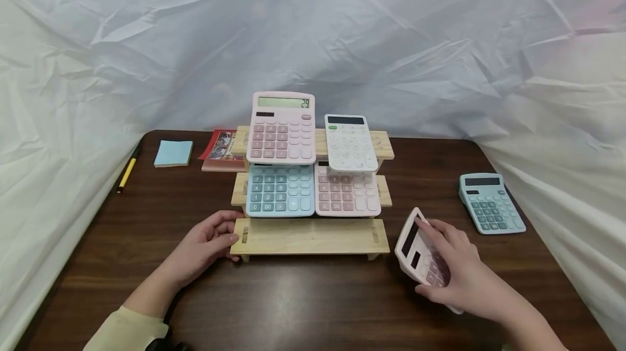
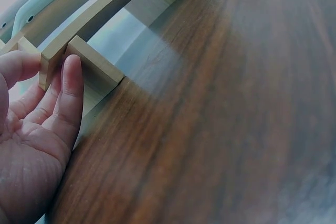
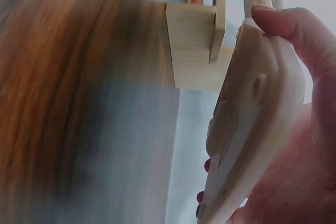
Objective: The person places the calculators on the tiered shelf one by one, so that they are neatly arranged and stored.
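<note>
My right hand grips a pink calculator by its edges, thumb on one side and fingers on the other. It is tilted, right of the lowest step of a three-step wooden stand; in the right wrist view the calculator's pale back shows. My left hand pinches the left end of that lowest step, thumb at the board's end and fingers beneath. On the top step lean a pink calculator reading 29 and a white calculator. The middle step bears a blue calculator and another pink calculator.
Another blue calculator lies at the right of the brown table. Blue sticky notes, a yellow and black pen and a red printed booklet lie left of the stand. White sheeting hangs behind and at both sides.
</note>
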Demonstrator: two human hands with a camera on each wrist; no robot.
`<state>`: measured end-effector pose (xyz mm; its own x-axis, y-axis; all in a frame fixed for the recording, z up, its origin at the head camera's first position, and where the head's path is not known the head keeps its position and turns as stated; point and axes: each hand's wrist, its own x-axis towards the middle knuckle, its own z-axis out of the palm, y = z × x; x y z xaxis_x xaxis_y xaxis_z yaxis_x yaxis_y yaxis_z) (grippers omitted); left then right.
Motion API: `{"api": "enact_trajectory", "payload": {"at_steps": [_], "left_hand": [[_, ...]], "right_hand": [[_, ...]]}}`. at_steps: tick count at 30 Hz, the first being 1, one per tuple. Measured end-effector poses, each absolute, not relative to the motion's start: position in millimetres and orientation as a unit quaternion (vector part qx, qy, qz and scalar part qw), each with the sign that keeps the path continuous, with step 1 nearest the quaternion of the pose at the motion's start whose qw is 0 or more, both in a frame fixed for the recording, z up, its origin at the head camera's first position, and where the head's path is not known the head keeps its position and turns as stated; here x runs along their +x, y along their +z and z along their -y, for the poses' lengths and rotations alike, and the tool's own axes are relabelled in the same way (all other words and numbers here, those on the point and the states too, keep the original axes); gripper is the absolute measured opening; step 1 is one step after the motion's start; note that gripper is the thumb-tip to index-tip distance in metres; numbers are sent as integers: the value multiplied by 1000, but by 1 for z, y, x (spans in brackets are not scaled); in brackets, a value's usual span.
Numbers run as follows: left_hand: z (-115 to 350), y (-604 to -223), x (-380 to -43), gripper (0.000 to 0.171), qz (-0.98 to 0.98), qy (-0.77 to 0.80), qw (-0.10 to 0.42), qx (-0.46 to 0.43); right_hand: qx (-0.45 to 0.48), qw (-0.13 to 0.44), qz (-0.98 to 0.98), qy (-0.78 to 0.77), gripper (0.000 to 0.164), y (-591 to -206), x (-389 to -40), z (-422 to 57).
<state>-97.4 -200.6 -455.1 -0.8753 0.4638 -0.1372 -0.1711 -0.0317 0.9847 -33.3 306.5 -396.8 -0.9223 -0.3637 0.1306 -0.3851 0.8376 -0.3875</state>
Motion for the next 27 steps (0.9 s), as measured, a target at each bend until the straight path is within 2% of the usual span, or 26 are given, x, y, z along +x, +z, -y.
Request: {"api": "enact_trajectory", "payload": {"at_steps": [10,16,27], "left_hand": [[200,-457,-98,49,-654,712,227,113],[201,-455,-99,49,-654,713,224,115],[201,-456,-99,48,-653,712,228,122]], "right_hand": [[263,-15,943,202,119,-393,-35,-278],[299,-18,938,174,115,-388,-43,-257],[384,26,907,171,113,-388,-58,-220]]}}
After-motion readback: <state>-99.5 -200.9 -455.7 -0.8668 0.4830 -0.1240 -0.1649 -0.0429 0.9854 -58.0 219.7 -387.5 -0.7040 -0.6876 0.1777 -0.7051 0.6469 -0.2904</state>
